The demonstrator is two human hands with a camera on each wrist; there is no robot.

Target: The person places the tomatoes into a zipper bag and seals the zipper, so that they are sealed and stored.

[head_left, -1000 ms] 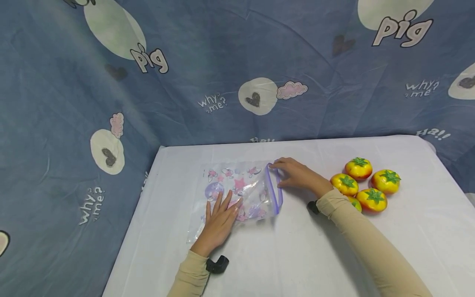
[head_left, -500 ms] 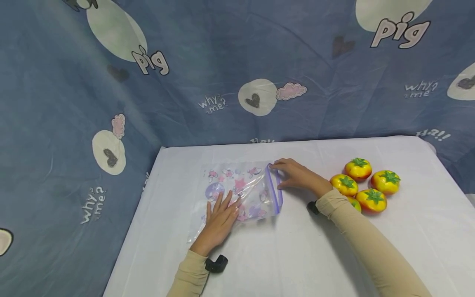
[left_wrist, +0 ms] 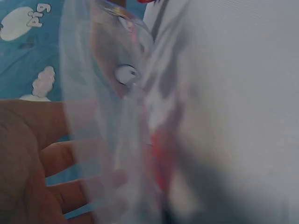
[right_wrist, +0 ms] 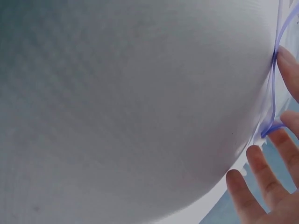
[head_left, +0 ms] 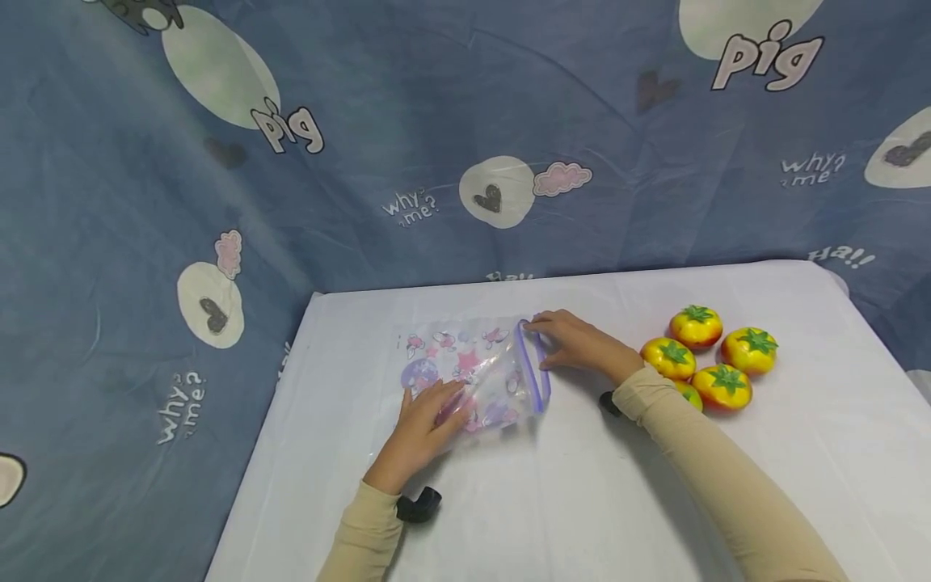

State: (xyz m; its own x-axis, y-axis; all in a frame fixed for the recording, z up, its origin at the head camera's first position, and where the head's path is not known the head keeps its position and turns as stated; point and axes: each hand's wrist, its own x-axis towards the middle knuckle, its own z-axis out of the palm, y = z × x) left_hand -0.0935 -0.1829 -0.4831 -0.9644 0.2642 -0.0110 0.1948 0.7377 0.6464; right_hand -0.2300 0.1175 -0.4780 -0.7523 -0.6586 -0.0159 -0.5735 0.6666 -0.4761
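A clear zip bag (head_left: 502, 392) printed with pink and purple figures lies on the white table, its purple zip strip (head_left: 529, 376) facing right and standing partly apart. My right hand (head_left: 578, 346) pinches the far corner of that mouth; in the right wrist view the thumb and a finger meet the purple edge (right_wrist: 274, 88). Over the bag's near left part is my left hand (head_left: 413, 436), fingers reaching across the film and thumb spread from them. Through the left wrist view, the bag's film (left_wrist: 117, 121) stands in front of its extended fingers.
Several yellow-red persimmons (head_left: 749, 352) with green tops sit grouped on the table right of the right forearm, which partly covers one. A blue printed cloth (head_left: 349, 129) hangs behind and left of the white table (head_left: 567, 501).
The left hand, earlier pressed flat with fingers spread on the bag, has lifted and drawn its fingers together, with the thumb apart. The right hand keeps its hold on the bag's mouth.
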